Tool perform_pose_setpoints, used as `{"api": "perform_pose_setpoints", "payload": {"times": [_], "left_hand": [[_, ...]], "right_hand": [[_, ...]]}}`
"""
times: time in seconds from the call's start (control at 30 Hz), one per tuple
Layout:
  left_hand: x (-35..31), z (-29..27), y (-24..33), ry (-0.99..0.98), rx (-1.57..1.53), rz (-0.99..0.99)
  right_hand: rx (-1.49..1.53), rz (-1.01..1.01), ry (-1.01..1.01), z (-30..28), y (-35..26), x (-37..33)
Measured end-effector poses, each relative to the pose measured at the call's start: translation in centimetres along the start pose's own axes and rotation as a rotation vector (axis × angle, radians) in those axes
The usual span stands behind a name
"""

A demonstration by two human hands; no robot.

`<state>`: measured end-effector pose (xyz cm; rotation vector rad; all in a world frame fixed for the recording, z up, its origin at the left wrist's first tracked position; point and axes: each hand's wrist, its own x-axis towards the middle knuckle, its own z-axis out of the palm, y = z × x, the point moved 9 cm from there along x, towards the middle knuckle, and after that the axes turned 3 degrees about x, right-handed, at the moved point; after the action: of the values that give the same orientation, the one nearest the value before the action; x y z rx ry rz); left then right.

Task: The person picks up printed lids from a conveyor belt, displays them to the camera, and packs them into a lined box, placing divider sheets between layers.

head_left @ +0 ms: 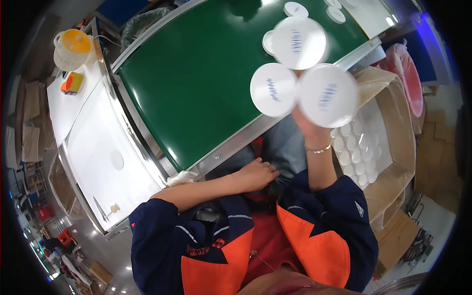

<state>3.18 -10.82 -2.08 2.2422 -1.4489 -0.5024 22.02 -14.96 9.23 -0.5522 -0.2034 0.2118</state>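
White discs (274, 84), three large ones with blue markings, cluster over the right part of the green bench (187, 93), at and around the right hand (313, 125). At far left, a white container (69, 56) with an orange-yellow top stands near an orange and yellow roll (72, 83) on a white bench (91, 142). Lower on that surface lie a flat pale round piece (117, 160) and a slim pointed tool (101, 209). A crumpled white cloth (182, 178) sits at the green bench's near corner, beside the left forearm. The left hand (259, 175) rests over the lap, fingers loosely bent and palm turned down; whether it holds anything, I cannot tell. Farther right, the right hand, a bracelet (318, 149) at its wrist, grips the blurred, lowest large disc from behind; its fingers are mostly covered, so how far they close is hidden. Smaller discs (296, 9) lie along the far side. Right of the wrist, a plastic-lined carton (396, 140) contains rows of small white round pieces (356, 150); beyond it hangs a pink bag (407, 78).
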Motion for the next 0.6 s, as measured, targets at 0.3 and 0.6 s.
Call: {"api": "perform_pose_setpoints", "payload": {"times": [0.3, 0.6], "left_hand": [[0.0, 0.0, -0.1, 0.017, 0.007, 0.013], [-0.1, -0.2, -0.3, 0.041, 0.002, 0.010]], "right_hand": [[0.605, 0.024, -0.082, 2.2, -0.7, -4.4], [0.744, 0.053, 0.013, 2.2, -0.4, -4.6]]}}
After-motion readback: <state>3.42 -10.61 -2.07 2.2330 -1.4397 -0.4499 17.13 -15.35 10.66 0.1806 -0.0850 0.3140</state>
